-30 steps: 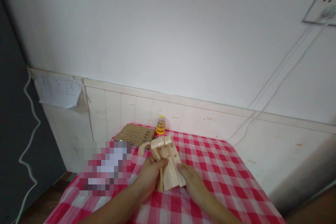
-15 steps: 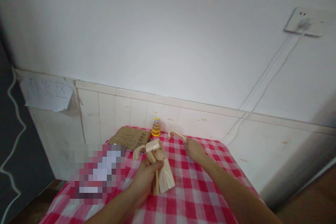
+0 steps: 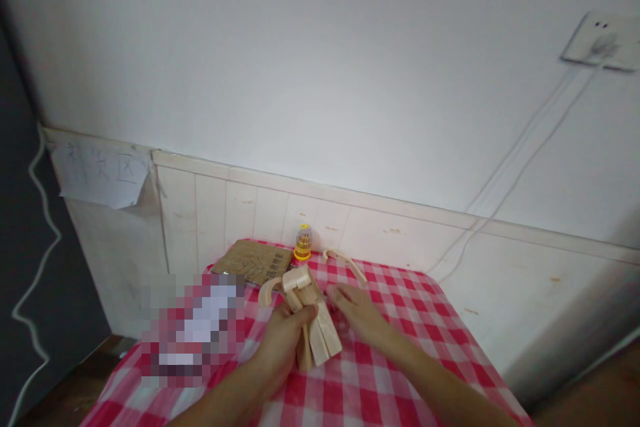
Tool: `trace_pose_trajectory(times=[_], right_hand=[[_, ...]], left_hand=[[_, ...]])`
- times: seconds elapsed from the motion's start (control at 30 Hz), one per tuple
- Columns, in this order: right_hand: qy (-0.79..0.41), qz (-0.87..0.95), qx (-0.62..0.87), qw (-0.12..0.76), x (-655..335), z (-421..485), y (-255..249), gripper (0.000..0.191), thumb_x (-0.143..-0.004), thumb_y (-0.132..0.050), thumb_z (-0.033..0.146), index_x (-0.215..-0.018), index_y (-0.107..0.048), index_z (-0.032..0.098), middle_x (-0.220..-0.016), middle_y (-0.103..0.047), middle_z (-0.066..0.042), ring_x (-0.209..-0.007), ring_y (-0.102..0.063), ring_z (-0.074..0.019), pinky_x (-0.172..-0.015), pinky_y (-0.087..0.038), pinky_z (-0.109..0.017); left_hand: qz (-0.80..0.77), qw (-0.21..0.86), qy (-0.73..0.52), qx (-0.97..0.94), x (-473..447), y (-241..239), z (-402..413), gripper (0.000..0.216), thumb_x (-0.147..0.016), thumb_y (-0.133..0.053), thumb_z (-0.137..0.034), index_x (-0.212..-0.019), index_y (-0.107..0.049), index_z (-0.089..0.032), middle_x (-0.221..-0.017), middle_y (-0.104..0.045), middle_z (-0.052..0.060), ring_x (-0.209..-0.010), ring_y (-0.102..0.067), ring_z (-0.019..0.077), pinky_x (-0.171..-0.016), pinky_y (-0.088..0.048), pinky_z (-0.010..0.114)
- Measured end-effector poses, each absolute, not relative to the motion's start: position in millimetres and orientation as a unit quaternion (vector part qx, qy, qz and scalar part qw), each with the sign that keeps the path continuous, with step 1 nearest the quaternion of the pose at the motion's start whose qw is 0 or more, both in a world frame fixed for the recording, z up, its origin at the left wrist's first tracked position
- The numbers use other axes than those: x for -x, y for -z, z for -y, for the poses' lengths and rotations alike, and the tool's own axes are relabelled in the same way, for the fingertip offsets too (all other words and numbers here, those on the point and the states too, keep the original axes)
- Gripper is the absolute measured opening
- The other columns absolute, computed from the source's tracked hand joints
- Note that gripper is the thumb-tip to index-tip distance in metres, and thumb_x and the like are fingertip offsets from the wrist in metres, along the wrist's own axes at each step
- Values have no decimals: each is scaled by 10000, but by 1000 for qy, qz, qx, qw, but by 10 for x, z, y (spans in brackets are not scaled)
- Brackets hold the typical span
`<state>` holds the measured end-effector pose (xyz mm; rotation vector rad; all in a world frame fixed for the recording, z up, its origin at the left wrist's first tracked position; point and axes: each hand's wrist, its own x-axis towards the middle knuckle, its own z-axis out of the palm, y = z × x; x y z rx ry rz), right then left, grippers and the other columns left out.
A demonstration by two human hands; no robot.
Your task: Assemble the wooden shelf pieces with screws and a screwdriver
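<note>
My left hand (image 3: 289, 333) grips a pale wooden assembly (image 3: 325, 332), made of flat boards with a rounded block at the top and a curved arm (image 3: 269, 291) sticking out to the left. The thumb presses on its face. Close to the assembly's right side is my right hand (image 3: 357, 312), fingers drawn together. Whatever may be between those fingertips is too small to make out. A loose curved wooden piece (image 3: 346, 260) lies on the checked tablecloth (image 3: 395, 373), beyond my right hand.
A clear dome-shaped case (image 3: 303, 243) with yellow parts stands near the wall. Left of it lies a flat piece of cardboard (image 3: 253, 261). A pixelated item (image 3: 203, 327) rests at the table's left. White cords (image 3: 510, 180) hang from a wall socket (image 3: 603, 43).
My right hand has let go of the loose curved piece and moved down and left to the assembly's side. The view has shifted slightly.
</note>
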<state>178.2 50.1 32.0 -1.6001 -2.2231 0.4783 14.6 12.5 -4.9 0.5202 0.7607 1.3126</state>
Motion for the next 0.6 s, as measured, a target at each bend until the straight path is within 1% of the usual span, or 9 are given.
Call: trace_pose_trajectory(times=[0.07,0.1,0.17,0.27,0.37,0.4,0.47,0.53,0.6], right_hand=[[-221,793,531,201,-1691,-325,-234,264,-1007,-559,392,-1114,-705,200,-876,-765,-21,-744,-706,-171,-631,-511,-238],[-253,779,524,233,-1678,-283,-205,233,-970,-608,353,-1092,-714,186,-851,-764,-25,-716,-701,-174,-607,-500,-239],[-265,764,531,255,-1725,-305,-196,219,-956,-597,308,-1063,-728,168,-816,-760,-32,-685,-696,-179,-592,-494,-247],[-222,742,576,260,-1928,-548,-308,259,-980,-524,284,-1060,-733,154,-798,-754,-48,-690,-697,-199,-611,-498,-274],[-142,719,632,252,-2137,-880,-471,297,-1025,-485,315,-1110,-719,152,-929,-764,-98,-844,-706,-237,-747,-519,-331],[-116,714,648,240,-2181,-983,-511,291,-1036,-488,306,-1086,-721,139,-965,-758,-118,-905,-702,-246,-815,-524,-358],[-82,706,672,208,-2222,-1160,-553,236,-1035,-556,312,-1116,-700,143,-1089,-734,-108,-1001,-693,-241,-904,-540,-412],[-62,704,686,172,-2211,-1294,-547,257,-1013,-628,345,-1187,-668,161,-1201,-695,-90,-1052,-687,-235,-928,-565,-450],[-52,706,693,138,-2176,-1387,-512,303,-1001,-655,358,-1242,-645,174,-1260,-670,-89,-1070,-685,-237,-920,-584,-458]], left_hand=[[-321,705,-583,-245,-149,38,-108,313,-650,-862,-217,-907,-707,-128,-825,-782,94,-739,-743,243,-701,-558,330],[-315,706,-583,-252,-151,39,-102,319,-657,-868,-236,-912,-713,-125,-832,-785,99,-736,-742,245,-700,-559,333],[-320,697,-585,-264,-155,57,-101,312,-660,-881,-266,-886,-719,-124,-813,-782,94,-706,-729,228,-686,-555,321],[-355,675,-587,-269,-157,103,-128,296,-643,-897,-288,-799,-704,-127,-731,-758,74,-638,-689,186,-631,-526,281],[-379,667,-584,-265,-152,131,-152,325,-627,-905,-306,-799,-691,-133,-698,-742,60,-604,-666,174,-600,-508,274],[-383,668,-580,-266,-150,134,-153,337,-624,-907,-313,-807,-687,-134,-693,-739,57,-598,-663,174,-596,-507,276],[-385,670,-574,-272,-145,134,-144,356,-625,-908,-329,-813,-676,-136,-691,-735,53,-595,-659,173,-592,-504,277],[-383,668,-575,-275,-143,132,-130,367,-628,-907,-342,-810,-660,-142,-699,-732,47,-604,-662,173,-595,-502,276],[-381,668,-576,-277,-143,133,-122,374,-636,-904,-357,-813,-650,-147,-707,-730,44,-623,-672,179,-603,-504,278]])
